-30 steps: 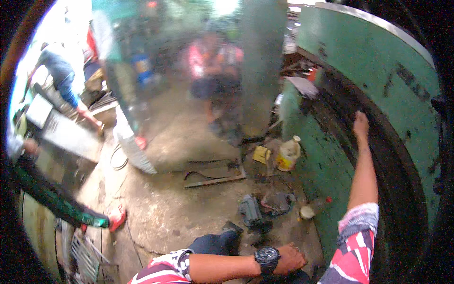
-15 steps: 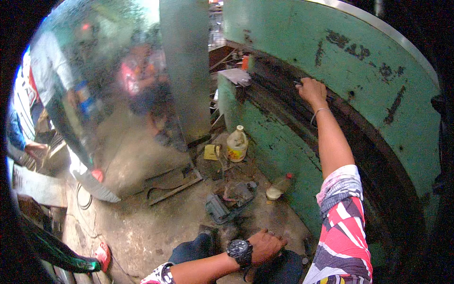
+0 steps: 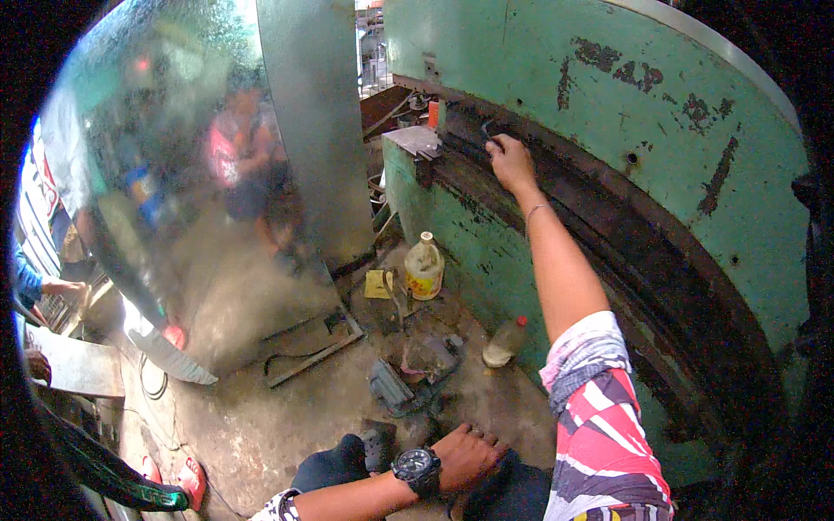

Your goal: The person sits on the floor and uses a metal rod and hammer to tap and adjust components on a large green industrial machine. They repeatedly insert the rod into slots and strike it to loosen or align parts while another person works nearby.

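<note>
The right hand (image 3: 512, 165) pinches a small, thin, curved piece (image 3: 486, 130) between its fingers (image 3: 498, 144); I cannot determine its material. The piece stands in the dark, grimy recess (image 3: 608, 195) of a green-painted machine (image 3: 521, 61), its paint chipped. The left hand (image 3: 467, 458) rests on a dark-trousered knee (image 3: 508, 491), fingers slack. A rough, stained floor (image 3: 252, 434) bears a rounded jug (image 3: 425, 267). Compared with half a second ago, the right hand sits nearer the recess's far end, exposing more of the piece.

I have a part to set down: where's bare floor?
The widest bare floor patch lies between the angled metal bar and the red sandal. A smaller one lies between the red-capped bottle and left hand. It's crowded around the jug and gray case.
</note>
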### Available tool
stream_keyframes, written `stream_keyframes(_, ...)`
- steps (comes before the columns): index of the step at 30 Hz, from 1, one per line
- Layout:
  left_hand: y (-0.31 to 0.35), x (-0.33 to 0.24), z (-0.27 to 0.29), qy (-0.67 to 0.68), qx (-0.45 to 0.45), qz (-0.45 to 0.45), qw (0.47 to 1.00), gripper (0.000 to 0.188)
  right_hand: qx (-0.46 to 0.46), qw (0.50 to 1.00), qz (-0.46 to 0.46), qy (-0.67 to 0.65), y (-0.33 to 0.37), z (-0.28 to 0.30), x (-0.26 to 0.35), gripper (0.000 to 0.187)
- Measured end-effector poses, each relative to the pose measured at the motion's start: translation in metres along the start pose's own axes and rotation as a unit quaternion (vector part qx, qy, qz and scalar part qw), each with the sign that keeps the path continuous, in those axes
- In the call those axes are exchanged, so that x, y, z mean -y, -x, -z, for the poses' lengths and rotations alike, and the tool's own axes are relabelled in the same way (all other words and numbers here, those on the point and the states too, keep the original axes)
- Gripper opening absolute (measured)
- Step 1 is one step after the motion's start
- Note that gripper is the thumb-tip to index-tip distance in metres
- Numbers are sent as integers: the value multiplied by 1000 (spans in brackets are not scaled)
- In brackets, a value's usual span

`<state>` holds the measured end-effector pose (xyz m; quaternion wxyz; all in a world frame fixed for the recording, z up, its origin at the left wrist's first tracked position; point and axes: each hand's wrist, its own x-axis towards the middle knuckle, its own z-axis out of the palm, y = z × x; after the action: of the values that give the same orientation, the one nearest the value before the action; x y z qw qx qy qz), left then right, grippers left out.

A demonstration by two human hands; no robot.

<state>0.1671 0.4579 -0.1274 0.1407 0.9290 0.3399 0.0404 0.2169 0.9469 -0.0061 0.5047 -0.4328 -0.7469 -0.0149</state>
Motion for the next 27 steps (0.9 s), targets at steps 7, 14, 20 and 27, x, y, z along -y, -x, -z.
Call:
stream_keyframes(7,22,5,1,37,6,31,999,49,-1,995,-97,-21,7,-46,0,26)
stream_keyframes(14,30,30,-6,79,1,68,995,35,16,991,-134,-4,0,-49,8,26)
stream_keyframes(20,20,33,14,64,40,56,996,36,-12,990,-141,19,-2,-47,-6,26)
stream_keyframes(27,11,35,23,53,42,50,996,57,13,982,-182,55,-8,-29,27,26)
